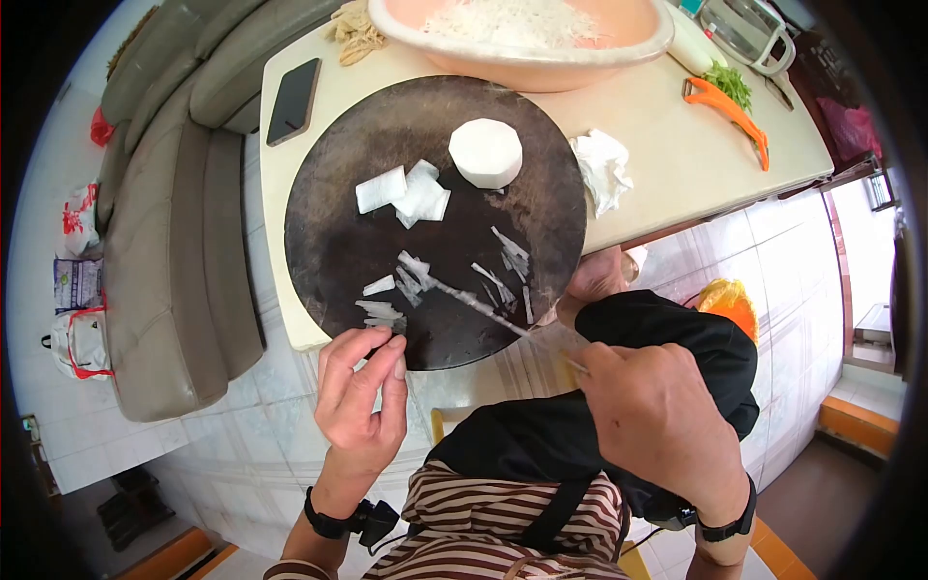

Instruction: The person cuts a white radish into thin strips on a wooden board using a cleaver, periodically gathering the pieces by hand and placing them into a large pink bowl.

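My right hand (662, 416) is closed around the handle of a knife (477, 304). The thin blade appears nearly edge-on and partly blurred, reaching over the round dark cutting board (338, 261) with white bits along it. My left hand (362, 396) is at the board's near edge, thumb and fingertips drawn together beside some white radish strips (380, 314); whether anything is between them is hidden. More strips (512, 253) lie right of the blade. Farther back are several flat radish slices (422, 198) and a thick peeled radish chunk (485, 153).
Behind the board stands a pink basin (522, 66) of white shreds. A phone (294, 101) lies to the left, crumpled tissue (601, 169) to the right. An orange peeler (725, 104), greens (727, 85) and a glass jug (749, 34) are at the far right. A grey sofa (174, 251) flanks the table.
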`<state>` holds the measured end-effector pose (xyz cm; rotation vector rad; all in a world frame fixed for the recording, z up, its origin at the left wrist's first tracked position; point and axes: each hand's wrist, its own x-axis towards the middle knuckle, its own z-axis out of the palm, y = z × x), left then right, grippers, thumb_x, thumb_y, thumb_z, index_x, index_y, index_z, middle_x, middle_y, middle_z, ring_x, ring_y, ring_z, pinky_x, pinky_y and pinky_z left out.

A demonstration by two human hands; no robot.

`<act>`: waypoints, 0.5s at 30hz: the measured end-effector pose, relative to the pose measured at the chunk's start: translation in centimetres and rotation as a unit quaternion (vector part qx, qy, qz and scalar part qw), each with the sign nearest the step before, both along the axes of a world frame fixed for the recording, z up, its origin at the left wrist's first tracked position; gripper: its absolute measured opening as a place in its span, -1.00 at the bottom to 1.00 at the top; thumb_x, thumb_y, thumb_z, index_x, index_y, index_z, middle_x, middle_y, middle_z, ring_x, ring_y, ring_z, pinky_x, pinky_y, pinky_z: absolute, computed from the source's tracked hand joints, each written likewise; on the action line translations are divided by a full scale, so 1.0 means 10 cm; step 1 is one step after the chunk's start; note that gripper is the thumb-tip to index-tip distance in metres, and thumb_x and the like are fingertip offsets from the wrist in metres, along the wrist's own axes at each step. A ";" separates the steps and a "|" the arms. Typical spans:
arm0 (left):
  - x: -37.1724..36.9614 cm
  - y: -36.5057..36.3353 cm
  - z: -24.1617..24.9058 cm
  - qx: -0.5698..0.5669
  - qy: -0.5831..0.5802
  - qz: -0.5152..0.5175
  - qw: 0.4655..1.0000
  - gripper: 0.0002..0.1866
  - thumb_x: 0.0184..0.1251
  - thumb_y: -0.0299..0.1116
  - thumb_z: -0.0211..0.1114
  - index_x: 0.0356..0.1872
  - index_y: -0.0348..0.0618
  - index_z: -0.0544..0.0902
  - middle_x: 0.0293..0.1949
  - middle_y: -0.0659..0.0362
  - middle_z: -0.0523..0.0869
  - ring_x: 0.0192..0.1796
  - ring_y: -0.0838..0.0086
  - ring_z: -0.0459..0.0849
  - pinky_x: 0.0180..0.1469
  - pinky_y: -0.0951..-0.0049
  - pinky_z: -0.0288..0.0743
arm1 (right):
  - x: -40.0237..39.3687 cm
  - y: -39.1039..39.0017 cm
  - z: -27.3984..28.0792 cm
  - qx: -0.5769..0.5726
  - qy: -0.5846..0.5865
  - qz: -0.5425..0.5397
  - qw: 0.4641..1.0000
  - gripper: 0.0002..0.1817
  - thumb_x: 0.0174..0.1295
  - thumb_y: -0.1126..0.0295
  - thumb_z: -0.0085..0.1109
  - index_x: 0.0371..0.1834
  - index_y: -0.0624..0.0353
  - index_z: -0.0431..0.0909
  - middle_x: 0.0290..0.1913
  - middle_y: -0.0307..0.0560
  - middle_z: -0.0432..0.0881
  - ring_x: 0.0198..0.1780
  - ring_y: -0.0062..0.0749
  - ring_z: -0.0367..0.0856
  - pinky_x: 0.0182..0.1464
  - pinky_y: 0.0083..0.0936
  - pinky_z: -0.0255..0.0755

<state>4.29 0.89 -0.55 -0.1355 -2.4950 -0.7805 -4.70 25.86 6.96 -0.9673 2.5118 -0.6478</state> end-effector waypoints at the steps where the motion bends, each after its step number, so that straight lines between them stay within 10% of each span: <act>1: -0.01 0.02 0.00 0.004 0.002 -0.002 1.000 -0.68 0.10 -0.77 0.36 -0.09 -0.32 0.70 -0.05 0.00 0.68 -0.06 0.14 0.65 -0.01 0.28 0.56 | -0.02 0.02 -0.02 -0.010 0.005 -0.020 1.000 -0.92 0.05 0.57 0.19 -0.41 0.27 0.47 -0.60 0.09 0.51 -0.50 0.08 0.56 -0.45 -0.19 0.40; 12: -0.12 0.16 0.00 0.065 -0.010 0.002 0.998 -0.72 0.13 -0.74 0.37 -0.11 -0.33 0.72 -0.01 -0.03 0.68 -0.03 0.19 0.67 0.00 0.35 0.58 | -0.07 0.05 -0.08 -0.063 -0.007 -0.092 0.994 -0.94 0.20 0.54 0.20 -0.35 0.30 0.52 -0.60 0.17 0.44 -0.50 0.19 0.43 -0.45 -0.16 0.31; 15: -0.15 0.19 0.04 0.112 -0.037 0.004 0.993 -0.70 0.26 -0.70 0.31 0.03 -0.35 0.68 0.03 -0.02 0.68 0.02 0.24 0.68 0.06 0.38 0.57 | -0.08 0.06 -0.10 -0.100 -0.068 -0.101 0.988 -0.87 0.31 0.49 0.16 -0.38 0.31 0.51 -0.64 0.03 0.47 -0.61 -0.08 0.43 -0.50 -0.35 0.30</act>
